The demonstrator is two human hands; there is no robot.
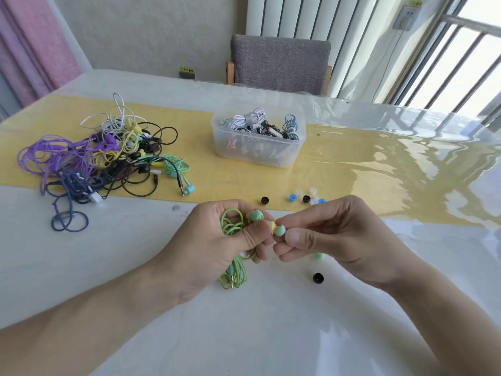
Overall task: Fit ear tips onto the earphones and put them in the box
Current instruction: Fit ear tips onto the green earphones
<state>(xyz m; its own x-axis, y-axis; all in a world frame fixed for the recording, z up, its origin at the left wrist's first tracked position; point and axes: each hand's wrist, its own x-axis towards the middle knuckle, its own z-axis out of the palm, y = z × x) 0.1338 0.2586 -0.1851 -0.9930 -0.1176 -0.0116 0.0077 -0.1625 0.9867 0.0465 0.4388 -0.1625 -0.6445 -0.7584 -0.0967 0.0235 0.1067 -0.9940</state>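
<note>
My left hand point(217, 245) grips a coiled green earphone cable point(234, 270), and its loops hang below the palm. One earbud with a mint ear tip point(256, 215) sticks up above my left fingers. My right hand point(333, 234) pinches a second mint ear tip point(279, 230) against the yellow earbud held at my left thumb. The clear plastic box point(257, 147) stands further back on the yellow mat, with several bundled earphones inside.
A tangled pile of earphones point(103, 156) in purple, yellow, black, white and mint lies at the left. Loose ear tips point(292, 197), black, blue and clear, lie beyond my hands. Another black tip point(318, 278) lies under my right wrist. A grey chair point(280, 63) stands behind the table.
</note>
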